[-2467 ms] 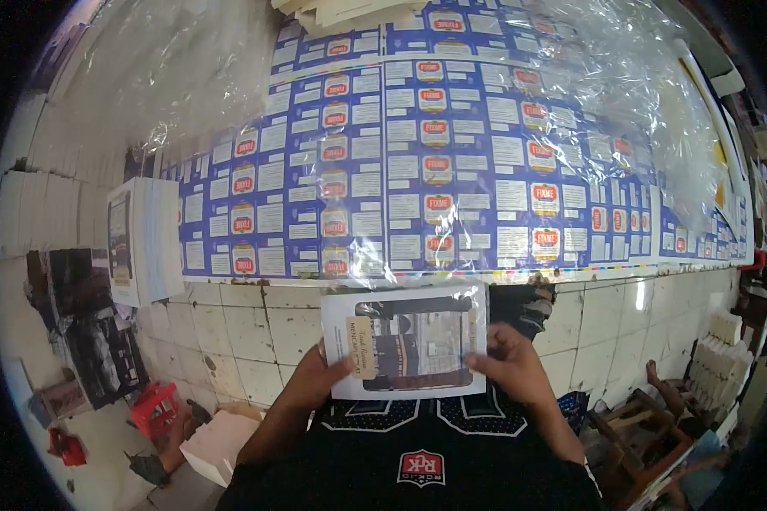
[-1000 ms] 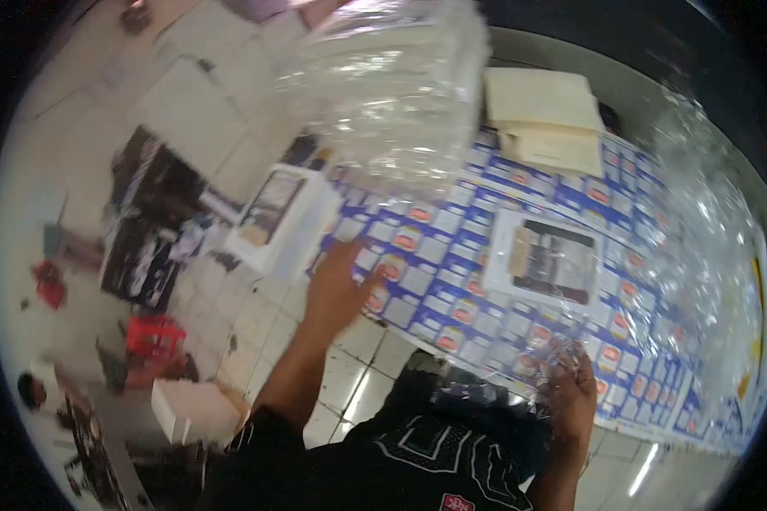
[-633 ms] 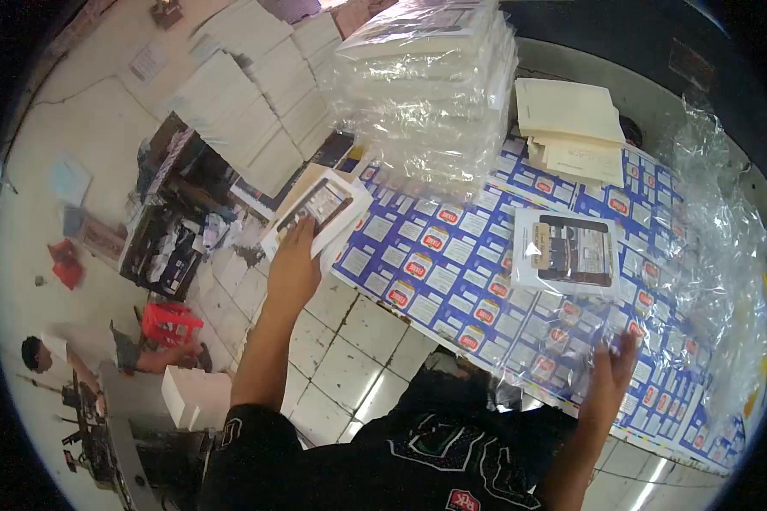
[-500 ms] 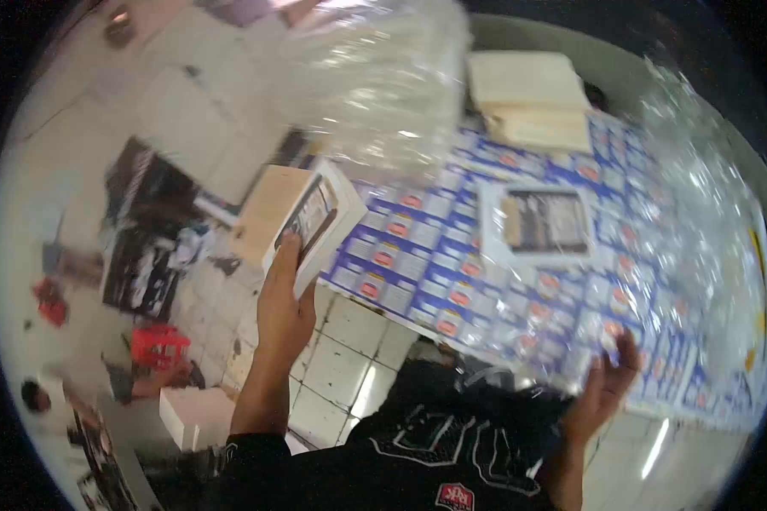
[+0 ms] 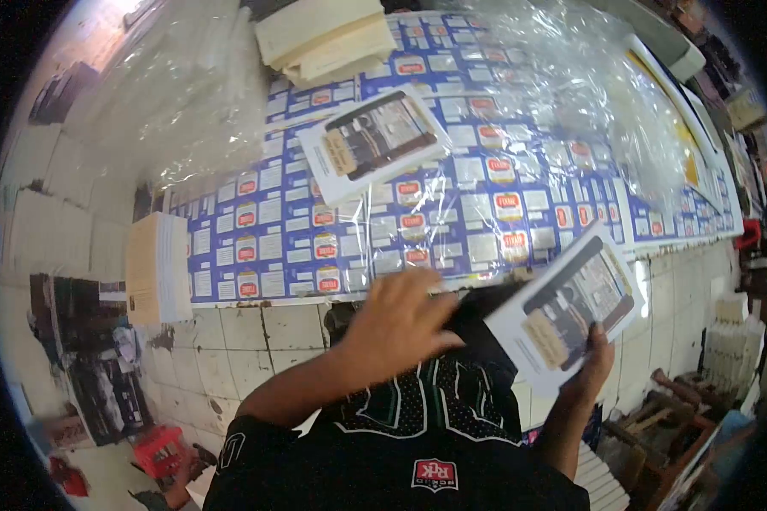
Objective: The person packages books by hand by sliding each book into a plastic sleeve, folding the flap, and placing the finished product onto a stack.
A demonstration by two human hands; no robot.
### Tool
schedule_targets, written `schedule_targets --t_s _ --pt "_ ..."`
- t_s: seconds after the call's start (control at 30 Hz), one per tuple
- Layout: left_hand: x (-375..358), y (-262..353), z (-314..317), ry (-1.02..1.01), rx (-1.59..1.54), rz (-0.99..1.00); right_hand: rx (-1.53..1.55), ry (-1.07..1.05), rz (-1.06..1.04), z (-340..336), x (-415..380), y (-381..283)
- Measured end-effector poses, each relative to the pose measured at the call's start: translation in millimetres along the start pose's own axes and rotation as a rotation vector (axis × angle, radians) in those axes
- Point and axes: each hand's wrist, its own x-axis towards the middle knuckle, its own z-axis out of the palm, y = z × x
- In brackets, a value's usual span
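Note:
My right hand (image 5: 590, 368) grips a white book (image 5: 571, 311) by its lower right edge, thumb on the front cover. The cover carries a dark photo panel and a tan label. My left hand (image 5: 400, 315), slightly blurred, is empty with its fingers apart, just off the table's near edge. A second book with the same cover (image 5: 375, 143) lies on the table, which is covered with blue printed sheets (image 5: 294, 221). Near the table's left corner is a stack of books (image 5: 158, 268) with a tan cover and white page edges.
Clear plastic bags (image 5: 187, 102) are heaped at the left back, and more clear plastic film (image 5: 562, 77) covers the right back. A cream paper bundle (image 5: 324, 38) sits at the back. A red crate (image 5: 160, 451) stands on the floor at lower left.
The book that was in my left hand is gone from it, and my right hand, empty before, now holds a book. My left hand has moved right, and the view has turned.

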Motion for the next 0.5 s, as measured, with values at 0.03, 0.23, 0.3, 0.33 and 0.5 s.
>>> schedule_targets --t_s 0.03,0.23,0.3,0.33,0.5 --pt "-1.0 -13.6 10.1 -0.042 0.085 -0.056 0.025 -0.019 0.042 -24.2 0.0 2.7" --pt "0.8 -40.5 15.4 -0.095 0.075 -0.006 0.050 -0.145 0.176 -26.8 -29.8 9.1" --pt "2.0 -43.3 18.3 -0.069 0.041 -0.066 0.075 -0.208 0.226 -18.0 -36.4 13.3" --pt "4.2 -46.1 18.4 -0.036 0.010 -0.128 0.061 -0.267 0.257 -13.8 -37.5 14.9" --pt "14.1 -50.5 2.4 -0.006 -0.365 -0.290 -0.013 -0.542 0.340 19.4 -52.3 24.2"
